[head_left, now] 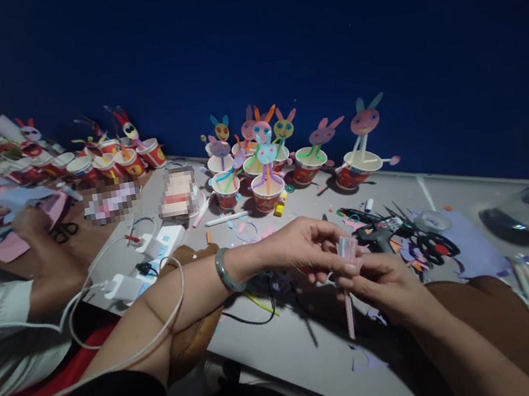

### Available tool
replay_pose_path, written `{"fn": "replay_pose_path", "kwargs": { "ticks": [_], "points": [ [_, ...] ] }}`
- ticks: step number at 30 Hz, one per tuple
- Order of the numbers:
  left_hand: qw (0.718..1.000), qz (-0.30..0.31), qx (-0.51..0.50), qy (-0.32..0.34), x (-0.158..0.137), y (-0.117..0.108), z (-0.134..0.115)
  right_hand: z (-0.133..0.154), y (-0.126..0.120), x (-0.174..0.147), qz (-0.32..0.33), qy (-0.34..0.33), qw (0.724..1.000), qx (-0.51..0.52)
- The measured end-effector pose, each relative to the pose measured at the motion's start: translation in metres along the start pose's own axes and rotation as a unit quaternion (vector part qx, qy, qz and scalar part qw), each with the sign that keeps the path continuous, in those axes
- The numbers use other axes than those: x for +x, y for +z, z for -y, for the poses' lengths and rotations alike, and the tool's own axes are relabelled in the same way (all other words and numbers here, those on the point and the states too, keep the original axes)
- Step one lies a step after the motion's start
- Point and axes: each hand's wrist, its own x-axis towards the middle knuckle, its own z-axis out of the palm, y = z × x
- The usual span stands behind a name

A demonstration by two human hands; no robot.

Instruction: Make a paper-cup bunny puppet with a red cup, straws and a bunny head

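Both hands meet above the table, pinching a pale pink strip (348,250), paper or plastic, I cannot tell which. Its top is wide and flattened, and a narrow length hangs below the fingers. My left hand (318,250) comes from the left with a bangle (226,270) on its wrist, thumb and fingers closed at the strip. From the lower right my right hand (390,282) grips the same strip, its thumb beside the left fingertips. Behind them lie a black glue gun (375,237) and black-handled scissors (435,249). Part of the strip is hidden by the fingers.
Red-and-white paper cups (268,194) with paper rabbit figures stand along the blue wall. A white power strip (163,245) and a cable (182,286) lie near my left arm. A co-worker's hands (32,220) hold paper at left. A tape roll (433,220) sits at right.
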Motion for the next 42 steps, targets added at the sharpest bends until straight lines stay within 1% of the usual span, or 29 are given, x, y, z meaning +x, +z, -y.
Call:
{"fn": "replay_pose_path", "kwargs": {
  "ticks": [4,7,9,13,16,18,20,22,23,24,25,27,29,31,33,35,38,40,42],
  "points": [
    [0.994,-0.034,0.083,0.064,-0.002,-0.001,0.003,0.001,0.006,0.002,-0.018,-0.01,0.999,-0.032],
    [0.986,-0.025,0.128,0.103,-0.002,-0.003,0.002,0.0,0.007,0.003,-0.039,-0.038,0.996,-0.072],
    [0.98,-0.01,0.155,0.125,-0.001,-0.006,0.001,0.0,0.006,0.003,-0.041,-0.051,0.993,-0.1],
    [0.972,0.017,0.187,0.144,0.001,-0.007,0.003,0.0,0.001,0.002,-0.025,-0.059,0.991,-0.118],
    [0.976,0.005,0.167,0.137,0.001,-0.005,0.004,-0.005,-0.004,-0.003,-0.023,-0.052,0.992,-0.112],
    [0.981,-0.019,0.128,0.141,0.002,-0.004,0.003,-0.011,-0.008,-0.006,-0.039,-0.027,0.996,-0.08],
    [0.98,-0.061,0.096,0.162,0.002,-0.006,-0.001,-0.015,-0.012,-0.007,-0.095,0.012,0.995,0.011],
    [0.97,-0.114,0.118,0.177,0.002,-0.011,-0.006,-0.014,-0.014,-0.004,-0.18,0.04,0.974,0.129],
    [0.963,-0.135,0.147,0.179,0.002,-0.016,-0.009,-0.013,-0.015,-0.001,-0.217,0.039,0.959,0.179],
    [0.957,-0.144,0.179,0.177,0.002,-0.02,-0.01,-0.011,-0.016,0.002,-0.254,0.025,0.943,0.214],
    [0.954,-0.13,0.214,0.166,0.003,-0.025,-0.011,-0.008,-0.017,0.007,-0.286,0.008,0.928,0.239],
    [0.948,-0.083,0.276,0.137,0.004,-0.034,-0.01,-0.004,-0.019,0.014,-0.338,-0.02,0.903,0.266],
    [0.936,-0.026,0.338,0.093,0.006,-0.041,-0.006,-0.002,-0.021,0.019,-0.368,-0.024,0.889,0.273],
    [0.92,0.009,0.389,0.054,0.009,-0.045,0.0,-0.004,-0.02,0.021,-0.379,-0.029,0.886,0.265],
    [0.905,0.031,0.424,0.027,0.012,-0.046,0.006,-0.006,-0.018,0.019,-0.373,-0.049,0.893,0.248],
    [0.894,0.042,0.446,0.013,0.014,-0.044,0.01,-0.009,-0.015,0.017,-0.365,-0.075,0.901,0.223],
    [0.886,0.032,0.463,0.007,0.016,-0.038,0.012,-0.015,-0.009,0.014,-0.371,-0.104,0.907,0.168],
    [0.885,0.019,0.465,0.024,0.015,-0.034,0.012,-0.018,-0.006,0.012,-0.382,-0.124,0.907,0.127],
    [0.889,0.005,0.454,0.056,0.016,-0.033,0.012,-0.021,-0.005,0.01,-0.38,-0.159,0.908,0.082]
  ]
}}
